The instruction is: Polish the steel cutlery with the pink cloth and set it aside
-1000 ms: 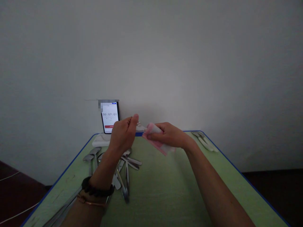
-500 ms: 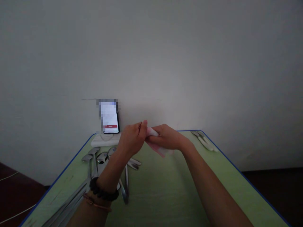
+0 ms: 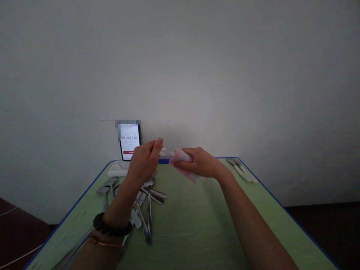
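My right hand point(image 3: 201, 162) is closed around a pink and white cloth point(image 3: 180, 156), whose loose corner hangs below the fingers. My left hand point(image 3: 144, 157), thumb up, grips one end of a slim pale shiny piece point(image 3: 166, 152). That piece spans the gap between the hands and runs into the cloth; its kind is too blurred to tell. Both hands are raised above the far part of the green table point(image 3: 191, 232). Under my left forearm lies a pile of metal cutlery, among it a spoon point(image 3: 149, 182), partly hidden by the arm.
A phone point(image 3: 129, 144) showing a timer leans on the wall behind a white box-like item point(image 3: 116, 169). Two pale-handled forks point(image 3: 239, 168) lie at the far right corner. Longer-handled spoons point(image 3: 111, 182) are at the left. The blue table edge point(image 3: 225, 157) runs close to the wall.
My left hand has moved left, away from the cloth, so the pale piece now shows between the hands. My right hand has kept the cloth in nearly the same place.
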The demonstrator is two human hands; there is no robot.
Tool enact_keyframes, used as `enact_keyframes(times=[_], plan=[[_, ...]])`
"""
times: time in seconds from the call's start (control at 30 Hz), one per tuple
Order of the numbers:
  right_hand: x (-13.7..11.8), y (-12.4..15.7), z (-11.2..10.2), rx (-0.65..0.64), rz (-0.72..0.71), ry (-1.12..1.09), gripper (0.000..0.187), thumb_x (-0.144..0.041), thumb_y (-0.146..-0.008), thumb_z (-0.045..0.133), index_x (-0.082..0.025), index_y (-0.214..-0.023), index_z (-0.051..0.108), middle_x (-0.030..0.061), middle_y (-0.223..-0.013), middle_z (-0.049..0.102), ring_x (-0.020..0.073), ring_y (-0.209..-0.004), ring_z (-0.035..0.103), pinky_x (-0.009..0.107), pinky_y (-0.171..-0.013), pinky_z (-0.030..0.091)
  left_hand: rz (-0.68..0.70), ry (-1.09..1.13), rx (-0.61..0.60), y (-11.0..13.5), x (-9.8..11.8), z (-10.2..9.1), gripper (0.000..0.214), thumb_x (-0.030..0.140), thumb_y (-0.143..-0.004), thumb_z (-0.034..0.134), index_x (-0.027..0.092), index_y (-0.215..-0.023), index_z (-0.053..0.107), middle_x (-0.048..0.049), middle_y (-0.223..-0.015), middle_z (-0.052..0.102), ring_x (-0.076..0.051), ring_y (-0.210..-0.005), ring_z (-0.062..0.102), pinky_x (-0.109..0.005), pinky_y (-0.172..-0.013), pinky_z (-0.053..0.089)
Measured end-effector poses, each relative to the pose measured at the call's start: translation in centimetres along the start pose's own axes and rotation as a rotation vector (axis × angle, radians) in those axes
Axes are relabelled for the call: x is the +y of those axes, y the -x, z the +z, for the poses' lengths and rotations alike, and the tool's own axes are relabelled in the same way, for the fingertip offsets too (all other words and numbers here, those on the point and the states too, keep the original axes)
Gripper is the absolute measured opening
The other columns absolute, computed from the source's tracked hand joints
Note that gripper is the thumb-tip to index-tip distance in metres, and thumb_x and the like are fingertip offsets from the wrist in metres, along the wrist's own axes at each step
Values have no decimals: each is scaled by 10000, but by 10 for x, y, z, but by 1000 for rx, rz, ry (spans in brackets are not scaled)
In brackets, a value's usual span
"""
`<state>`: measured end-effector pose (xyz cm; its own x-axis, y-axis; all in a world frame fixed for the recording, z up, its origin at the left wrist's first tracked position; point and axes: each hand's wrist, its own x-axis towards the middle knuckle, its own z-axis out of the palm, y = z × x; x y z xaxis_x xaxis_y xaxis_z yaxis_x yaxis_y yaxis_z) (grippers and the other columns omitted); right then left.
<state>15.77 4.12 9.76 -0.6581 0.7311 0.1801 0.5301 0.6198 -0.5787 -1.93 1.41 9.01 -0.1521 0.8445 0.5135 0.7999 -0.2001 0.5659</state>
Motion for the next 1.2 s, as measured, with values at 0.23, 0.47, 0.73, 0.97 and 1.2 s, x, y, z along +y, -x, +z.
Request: enact_keyframes(times=[0.23,0.47,0.73,0.97,1.2], plan=[[-5,8,-12,-22,11,-62,306,-422,-753,506,-137,-799,605,-26,-637,496,87,-572,405,199,-510,286,27,277,91,2,10,-1,196,362,-814,458,186,-730,477,55,-581,500,-86,-506,465,-183,-507,343],[-16,8,-10,-147,23,-94,345,-453,-773,472,-135,-804,603,-7,-646,523,97,-563,419,204,-497,301,47,280,-32,3,15,-7,371,373,-868,350,177,-557,402,58,-483,375,-78,-470,374,-198,-465,280],[-19,2,-4,-183,-16,-31,271,-375,-786,457,-140,-726,578,-10,-611,526,94,-544,431,202,-490,293,88,217,-145,4,22,-3,367,364,-865,347,184,-546,324,67,-496,305,-81,-490,314,-224,-480,228],[-13,-1,-3,-199,-84,-12,248,-320,-801,441,-131,-760,596,-2,-639,555,100,-570,448,206,-535,325,109,198,-215,7,25,3,364,370,-863,358,183,-550,354,67,-490,337,-86,-490,344,-225,-490,242],[-11,1,-5,-149,-101,-11,280,-360,-808,442,-132,-777,601,4,-663,571,113,-605,468,214,-575,346,55,326,-282,7,21,1,198,391,-824,436,205,-757,435,71,-529,478,-94,-483,446,-197,-475,309]])
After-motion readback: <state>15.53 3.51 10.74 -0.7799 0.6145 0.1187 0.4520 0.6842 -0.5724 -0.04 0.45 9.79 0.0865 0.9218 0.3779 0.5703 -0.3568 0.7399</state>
